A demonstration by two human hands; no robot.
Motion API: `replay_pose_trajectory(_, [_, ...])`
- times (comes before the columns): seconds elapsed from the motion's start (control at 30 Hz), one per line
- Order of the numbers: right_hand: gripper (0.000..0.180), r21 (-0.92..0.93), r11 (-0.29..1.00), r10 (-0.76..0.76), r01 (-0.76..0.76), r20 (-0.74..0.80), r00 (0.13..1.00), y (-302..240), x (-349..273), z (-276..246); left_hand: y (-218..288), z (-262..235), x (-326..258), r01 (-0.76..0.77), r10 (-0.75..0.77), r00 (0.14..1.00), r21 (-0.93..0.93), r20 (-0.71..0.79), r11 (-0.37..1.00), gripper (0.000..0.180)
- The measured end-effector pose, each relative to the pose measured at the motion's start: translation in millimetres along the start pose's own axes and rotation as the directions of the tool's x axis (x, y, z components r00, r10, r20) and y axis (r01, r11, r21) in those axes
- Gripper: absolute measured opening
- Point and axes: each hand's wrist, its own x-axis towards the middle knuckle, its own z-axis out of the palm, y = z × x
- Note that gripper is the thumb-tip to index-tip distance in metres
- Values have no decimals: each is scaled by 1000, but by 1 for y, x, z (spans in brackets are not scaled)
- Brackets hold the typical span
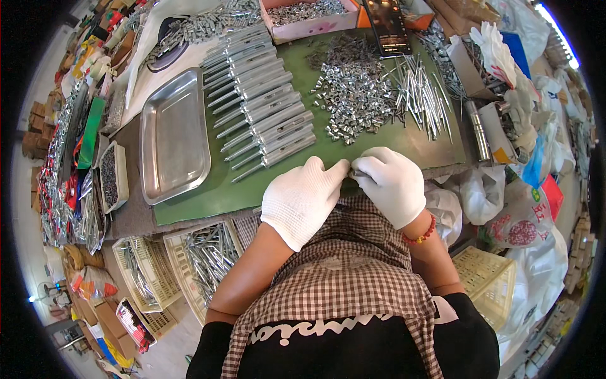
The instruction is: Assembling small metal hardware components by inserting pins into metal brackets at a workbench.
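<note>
My left hand (300, 201) and my right hand (391, 184), both in white knit gloves, meet at the near edge of the green work mat (189, 211). Thumb and fingers of each are pinched together, almost tip to tip. Whatever lies between them is too small or too covered to make out. Just beyond is a heap of small silver metal caps (353, 101). To the left of it runs a long row of silver metal tubes (278, 136) with thin rods sticking out. Loose thin metal rods (420, 95) lie on the right.
A stainless steel tray (146, 136) lies left of the tubes. Dark small pins (347, 50) are heaped behind the caps, near a pink box (309, 25) of small parts. A metal cylinder (478, 131) lies at the right edge. Crates (173, 243) with metal rods stand below left.
</note>
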Motion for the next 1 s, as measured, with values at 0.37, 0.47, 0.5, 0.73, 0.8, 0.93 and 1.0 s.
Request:
replay_pose_trajectory(0.37, [15,-32,988,141,-148,-158,977,34,19,-7,1,2,-2,11,-11,1000,9,-8,1000,23])
replay_pose_trajectory(0.47, [13,-106,976,181,-192,-106,978,36,23,-4,0,2,-1,10,-10,1000,-1,-17,1000,22])
replay_pose_trajectory(0.5, [12,-136,973,179,-188,-73,981,36,24,-3,0,3,0,9,-9,1000,-1,-17,1000,22])
replay_pose_trajectory(0.73, [10,-212,961,173,-175,-29,984,39,26,-1,0,2,-1,7,-7,1000,12,-28,1000,23])
replay_pose_trajectory(0.8, [9,-230,954,188,-190,-31,982,37,26,-1,0,2,-1,12,-11,1000,17,-17,1000,23])
replay_pose_trajectory(0.93, [9,-230,963,143,-138,5,990,38,19,-5,0,2,0,0,0,1000,8,-31,1000,24])
replay_pose_trajectory(1.0, [10,-212,969,132,-123,30,991,37,18,-8,0,2,-1,-9,9,999,10,-35,1000,23])
